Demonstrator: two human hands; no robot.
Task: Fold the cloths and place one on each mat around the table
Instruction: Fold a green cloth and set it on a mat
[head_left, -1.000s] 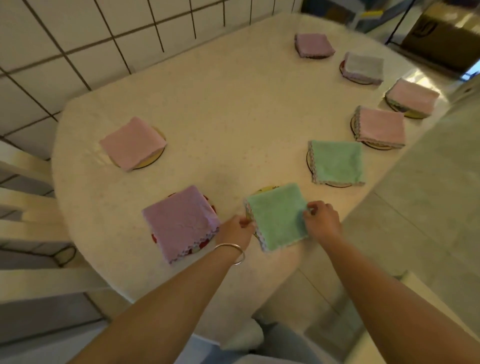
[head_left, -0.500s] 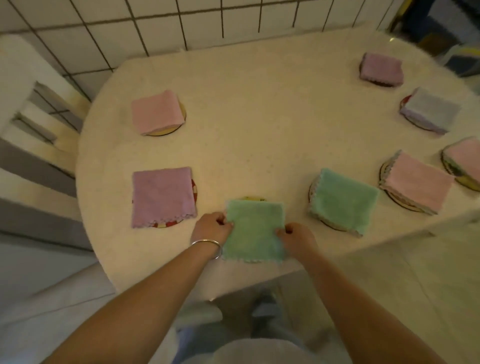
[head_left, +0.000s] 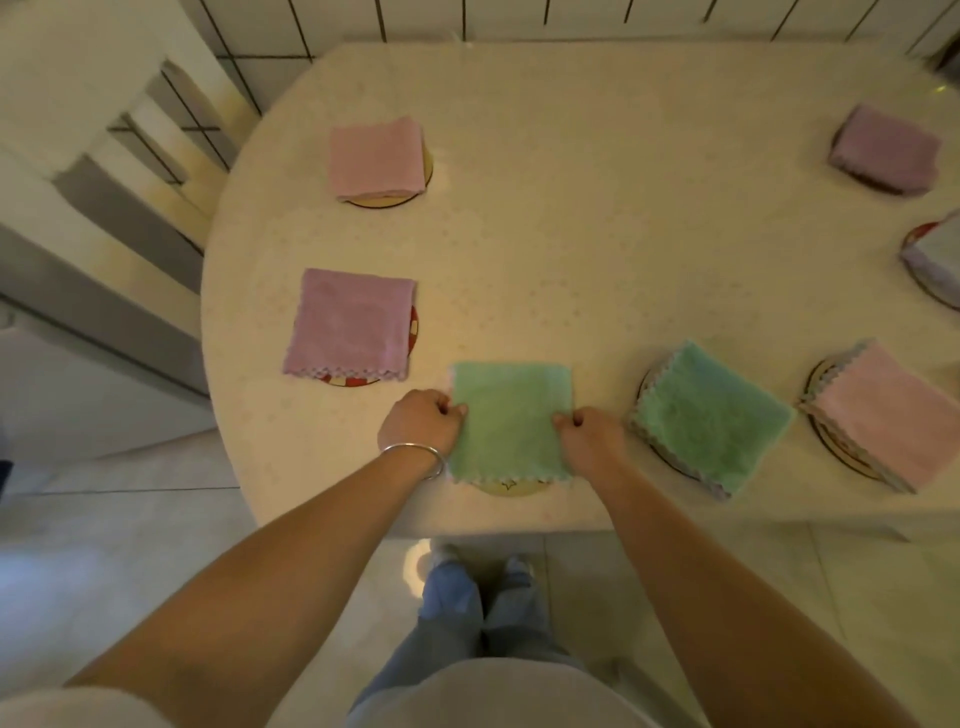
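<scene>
**Two hands on one green cloth**

Both hands at the near edge of the table (head_left: 597, 218). Left hand (head_left: 422, 422), with a silver bangle (head_left: 415, 453) on its wrist, pinching the left side of the folded green cloth (head_left: 511, 418). Right hand (head_left: 592, 435) pinching its right side. Cloth flat on a round mat (head_left: 511, 487), mat peeking out under the near zigzag hem. Second green cloth (head_left: 711, 415) on a mat just to the right, pink cloth (head_left: 893, 415) beyond it. Purple cloth (head_left: 353, 325) to the left, pink cloth (head_left: 376, 156) near the far left corner.
</scene>
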